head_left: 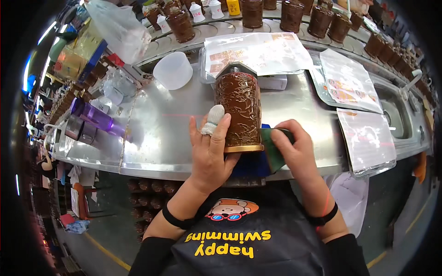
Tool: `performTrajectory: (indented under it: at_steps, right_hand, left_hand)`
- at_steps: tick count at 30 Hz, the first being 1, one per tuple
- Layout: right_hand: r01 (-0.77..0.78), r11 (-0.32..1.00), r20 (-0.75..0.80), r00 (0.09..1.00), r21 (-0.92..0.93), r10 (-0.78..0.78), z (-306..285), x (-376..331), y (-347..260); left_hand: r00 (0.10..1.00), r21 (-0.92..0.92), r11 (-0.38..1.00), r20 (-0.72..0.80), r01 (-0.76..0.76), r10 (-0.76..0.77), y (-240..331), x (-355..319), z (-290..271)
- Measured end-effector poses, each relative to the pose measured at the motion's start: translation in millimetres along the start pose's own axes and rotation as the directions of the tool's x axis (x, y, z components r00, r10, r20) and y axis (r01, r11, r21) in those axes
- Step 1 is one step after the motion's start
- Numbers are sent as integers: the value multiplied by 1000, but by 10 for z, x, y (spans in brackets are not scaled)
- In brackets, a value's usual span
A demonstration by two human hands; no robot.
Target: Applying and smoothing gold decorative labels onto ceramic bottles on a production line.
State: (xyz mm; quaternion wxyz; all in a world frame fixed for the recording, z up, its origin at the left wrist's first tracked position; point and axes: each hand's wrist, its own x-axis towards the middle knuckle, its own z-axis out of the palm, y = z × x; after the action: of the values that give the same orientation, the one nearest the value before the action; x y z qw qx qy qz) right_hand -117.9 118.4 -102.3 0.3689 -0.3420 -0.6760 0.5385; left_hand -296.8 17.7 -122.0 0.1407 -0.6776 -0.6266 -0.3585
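Note:
A dark brown bottle (239, 103) with raised patterns and a gold band at its near end lies in front of me, its dark angular end pointing away. Around its left side, my left hand (209, 152) is closed, steadying it near the gold band. One finger of that hand wears a white knitted cover (214, 118). My right hand (297, 149) pinches a dark green flat piece (274, 148), perhaps a cloth or pad, close against the bottle's right side by the band. Under them is a blue thing (251, 166), mostly hidden.
A translucent plastic tub (172, 71) stands behind on the steel table (161, 129). Printed sheets (258, 48) lie at the back and right. A purple bottle (92, 115) is at the left. More brown bottles (252, 14) line the conveyor; a sink (398, 115) is far right.

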Motion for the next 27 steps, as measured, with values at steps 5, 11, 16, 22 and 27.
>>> performTrajectory:
  at_steps: [5,11,16,22,27]
  right_hand:
    - [383,848,48,918,-365,-394,-26,-55,-76]
    - [818,397,464,566,-416,-681,-71,-48,-342]
    - [835,479,550,542,-269,-636,-83,-39,-383]
    - [791,518,529,606,-325,-593,-95,-30,-431]
    - [445,884,460,821,-144,-338,-98,94,-401]
  left_hand:
    - [1000,-34,999,-19,15,-16,-3,-1,20]
    - [999,-44,999,-44,23,-25,-19,-16,46]
    - [998,-47,999,-52,17,-20,-39,-2,46]
    - [997,-46,999,-73,24,-28,-47,-9,49]
    - [998,-60,998,-46,36,-38,-44,-16,50]
